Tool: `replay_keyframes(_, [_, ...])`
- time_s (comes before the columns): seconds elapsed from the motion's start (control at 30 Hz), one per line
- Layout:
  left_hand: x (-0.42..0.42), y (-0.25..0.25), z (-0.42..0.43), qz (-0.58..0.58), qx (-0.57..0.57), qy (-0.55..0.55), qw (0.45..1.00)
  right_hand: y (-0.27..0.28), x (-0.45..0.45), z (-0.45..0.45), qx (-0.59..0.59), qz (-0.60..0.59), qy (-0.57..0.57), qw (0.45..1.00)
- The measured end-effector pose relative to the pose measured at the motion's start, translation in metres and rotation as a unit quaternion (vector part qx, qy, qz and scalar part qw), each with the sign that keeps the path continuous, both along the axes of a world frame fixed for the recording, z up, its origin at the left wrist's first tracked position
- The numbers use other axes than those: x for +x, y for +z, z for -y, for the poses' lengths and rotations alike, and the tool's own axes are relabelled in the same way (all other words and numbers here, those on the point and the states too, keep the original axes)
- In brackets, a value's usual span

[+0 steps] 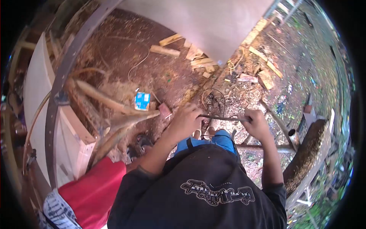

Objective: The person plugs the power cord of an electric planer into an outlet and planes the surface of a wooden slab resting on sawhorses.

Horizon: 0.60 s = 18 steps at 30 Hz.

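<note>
A thin dark strip or cable point(221, 118) spans the gap between my two hands, in front of my body. My left hand point(187, 119) is closed around its left end. The right end is in my right hand point(256, 123), whose fingers are curled in a fist. A thin dark loop point(218, 100) hangs or lies just beyond the strip. Below my hands are my blue shorts point(225, 140) and black shirt point(198, 183).
Wood offcuts point(200, 63) lie on the dirt ahead, with a blue box point(142, 101) nearer. Poles point(103, 99) and a wooden frame point(78, 129) stand left. A person in red point(93, 187) is at lower left. A log point(310, 152) lies right; a pale panel point(206, 23) hangs ahead.
</note>
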<state>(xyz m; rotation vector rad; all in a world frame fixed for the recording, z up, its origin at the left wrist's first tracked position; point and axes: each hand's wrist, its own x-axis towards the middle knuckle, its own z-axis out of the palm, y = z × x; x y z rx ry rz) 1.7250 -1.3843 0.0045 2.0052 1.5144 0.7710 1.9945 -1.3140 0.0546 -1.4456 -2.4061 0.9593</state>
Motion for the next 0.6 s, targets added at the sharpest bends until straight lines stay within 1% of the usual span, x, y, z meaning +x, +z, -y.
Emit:
replay_keyframes(0.03, [-0.008, -0.018, 0.013, -0.044, 0.014, 0.033, 0.998, -0.002, 0.006, 0.007, -0.031, -0.027, -0.005, 0.999])
replay_keyframes(0.1, [-0.014, -0.059, 0.04, -0.11, -0.055, 0.122, 0.985, -0.003, 0.018, 0.025, -0.094, -0.076, -0.022, 0.992])
replay_keyframes(0.13, [-0.016, -0.082, 0.051, -0.143, -0.088, 0.162, 0.972, -0.01, 0.019, 0.034, -0.155, -0.064, -0.054, 0.984])
replay_keyframes(0.2, [-0.022, -0.145, 0.076, -0.08, -0.207, 0.184, 0.958, -0.029, 0.015, 0.053, -0.157, -0.089, -0.072, 0.981])
replay_keyframes(0.23, [-0.022, -0.172, 0.086, -0.046, -0.267, 0.191, 0.943, -0.042, 0.014, 0.061, -0.168, -0.08, -0.066, 0.98])
replay_keyframes(0.27, [-0.02, -0.188, 0.091, -0.018, -0.298, 0.187, 0.936, -0.052, 0.014, 0.067, -0.182, -0.07, -0.061, 0.979])
replay_keyframes(0.3, [-0.021, -0.206, 0.093, 0.01, -0.326, 0.183, 0.927, -0.06, 0.008, 0.071, -0.162, -0.108, -0.058, 0.979])
replay_keyframes(0.33, [-0.023, -0.229, 0.093, 0.037, -0.353, 0.177, 0.918, -0.071, 0.009, 0.075, -0.174, -0.072, -0.043, 0.981])
replay_keyframes(0.37, [-0.025, -0.278, 0.104, 0.025, -0.314, 0.162, 0.935, -0.082, 0.008, 0.08, -0.188, -0.061, -0.071, 0.978])
replay_keyframes(0.4, [-0.027, -0.312, 0.109, 0.043, -0.366, 0.202, 0.907, -0.094, 0.007, 0.084, -0.201, -0.05, -0.1, 0.973])
replay_keyframes(0.43, [-0.035, -0.345, 0.101, 0.058, -0.41, 0.24, 0.878, -0.104, 0.007, 0.081, -0.23, -0.065, -0.13, 0.962])
replay_keyframes(0.47, [-0.045, -0.365, 0.084, 0.069, -0.451, 0.277, 0.845, -0.114, 0.007, 0.078, -0.258, -0.082, -0.161, 0.949])
replay_keyframes(0.5, [-0.055, -0.386, 0.071, 0.067, -0.501, 0.328, 0.798, -0.131, 0.013, 0.076, -0.249, -0.078, -0.177, 0.949])
replay_keyframes(0.53, [-0.066, -0.416, 0.061, 0.068, -0.5, 0.374, 0.778, -0.158, 0.024, 0.081, -0.235, -0.116, -0.204, 0.943])
replay_keyframes(0.57, [-0.077, -0.448, 0.058, 0.068, -0.5, 0.419, 0.755, -0.162, 0.027, 0.07, -0.255, -0.08, -0.218, 0.939])
replay_keyframes(0.6, [-0.089, -0.484, 0.055, 0.067, -0.496, 0.461, 0.733, -0.191, 0.039, 0.087, -0.146, -0.11, -0.275, 0.944])
